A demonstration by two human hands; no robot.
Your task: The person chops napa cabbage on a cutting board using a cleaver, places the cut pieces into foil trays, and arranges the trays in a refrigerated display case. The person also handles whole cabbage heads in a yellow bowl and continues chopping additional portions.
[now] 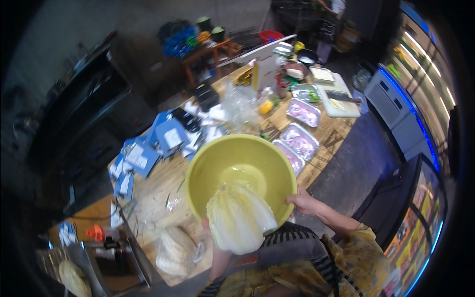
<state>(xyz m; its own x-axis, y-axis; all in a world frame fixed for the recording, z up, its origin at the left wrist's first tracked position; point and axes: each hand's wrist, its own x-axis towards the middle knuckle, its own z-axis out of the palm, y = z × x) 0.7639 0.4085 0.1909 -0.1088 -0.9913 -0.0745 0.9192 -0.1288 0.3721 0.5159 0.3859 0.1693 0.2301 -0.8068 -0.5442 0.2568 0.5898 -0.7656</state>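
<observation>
A large yellow plastic basin (241, 159) is before me, its open side facing up toward me. My right hand (305, 202) grips its rim on the right, thumb on the edge. At the near-left rim is my left hand (207, 226), largely hidden by the basin and a cabbage; its thumb shows at the rim. Pale napa cabbage (241, 219) lies in the near part of the basin and hangs over the near rim. A little water glistens on the basin's floor.
The wooden table (148, 200) carries a bagged pale item (176, 252), blue clipboards with papers (170, 133), wrapped foil trays (302, 139), and a white cutting board (339, 105) with a cleaver (341, 96). A display fridge (412, 215) stands right. Another person (328, 33) stands at the back.
</observation>
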